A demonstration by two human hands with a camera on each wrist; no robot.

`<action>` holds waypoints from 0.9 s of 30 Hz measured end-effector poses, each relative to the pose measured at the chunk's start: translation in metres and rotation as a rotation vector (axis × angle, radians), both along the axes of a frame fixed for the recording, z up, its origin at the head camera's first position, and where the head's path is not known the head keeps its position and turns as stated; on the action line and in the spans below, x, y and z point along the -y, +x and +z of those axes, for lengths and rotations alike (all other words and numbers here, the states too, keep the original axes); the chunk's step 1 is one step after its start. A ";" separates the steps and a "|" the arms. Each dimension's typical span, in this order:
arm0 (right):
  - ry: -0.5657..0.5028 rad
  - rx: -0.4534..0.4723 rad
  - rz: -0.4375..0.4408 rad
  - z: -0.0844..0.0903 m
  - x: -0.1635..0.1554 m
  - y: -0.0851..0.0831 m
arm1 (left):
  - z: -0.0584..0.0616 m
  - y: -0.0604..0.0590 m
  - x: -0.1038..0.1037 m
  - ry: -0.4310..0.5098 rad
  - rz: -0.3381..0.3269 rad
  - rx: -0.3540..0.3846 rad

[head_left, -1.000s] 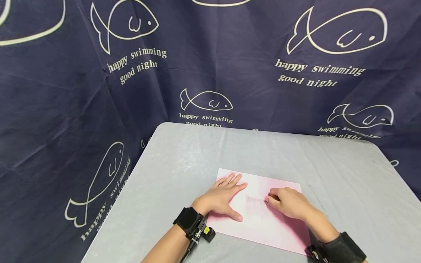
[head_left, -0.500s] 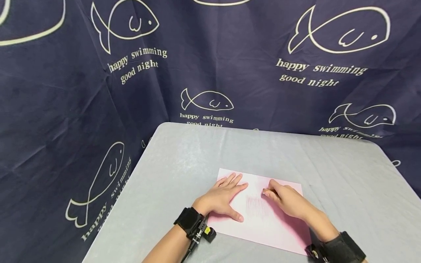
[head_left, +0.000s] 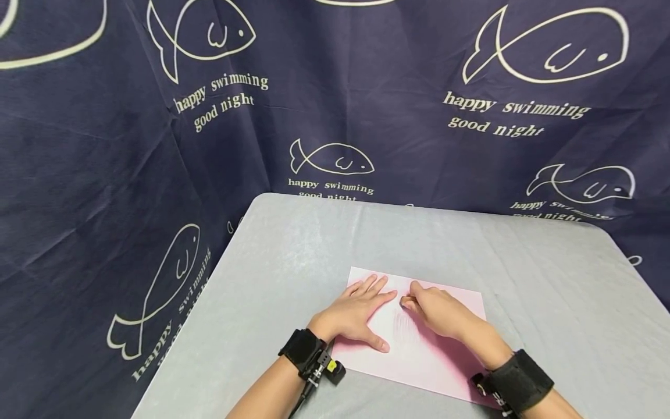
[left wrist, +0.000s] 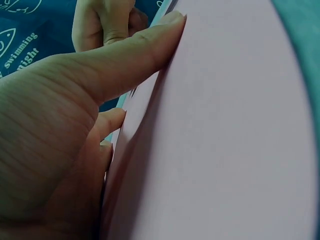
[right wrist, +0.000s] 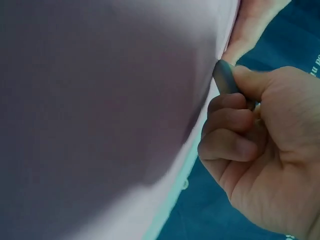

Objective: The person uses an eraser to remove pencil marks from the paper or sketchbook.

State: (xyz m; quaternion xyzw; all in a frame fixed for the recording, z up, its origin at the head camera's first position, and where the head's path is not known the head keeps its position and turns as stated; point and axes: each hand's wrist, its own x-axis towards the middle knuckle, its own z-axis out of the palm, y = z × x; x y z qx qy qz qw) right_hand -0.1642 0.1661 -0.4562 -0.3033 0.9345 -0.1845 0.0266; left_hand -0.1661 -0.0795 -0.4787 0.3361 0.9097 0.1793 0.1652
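A sheet of paper [head_left: 403,366] lies flat on the table, with a patch of faint vertical strokes [head_left: 403,326] near its middle. My left hand [head_left: 356,317] rests on the left part of the sheet with fingers spread. In the left wrist view its thumb [left wrist: 145,52] lies against the paper. Between thumb and curled fingers, my right hand [head_left: 439,308] pinches a small dark block, apparently an eraser [right wrist: 226,77], its rounded end right at the paper surface. This hand is over the upper middle of the sheet, just right of the left fingertips, and covers part of the paper.
A grey cloth covers the table [head_left: 293,250], which has rounded far corners. Behind and to the left hangs a dark blue curtain [head_left: 408,116] printed with white fish and lettering. Both wrists wear black straps [head_left: 521,381] with small cameras.
My right hand has moved up and left across the sheet with the eraser, from right of the stroke patch to above it. The patch looks narrower and fainter. My left hand has stayed in place.
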 end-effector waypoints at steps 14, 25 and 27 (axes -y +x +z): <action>0.171 -0.098 -0.070 -0.007 0.007 -0.007 | -0.001 0.000 0.000 -0.005 -0.004 -0.006; 0.136 -0.091 0.012 -0.007 0.005 -0.006 | 0.000 0.000 0.000 -0.005 0.001 -0.005; 0.146 -0.093 0.009 -0.008 0.003 -0.004 | 0.000 0.000 0.000 -0.003 0.000 -0.008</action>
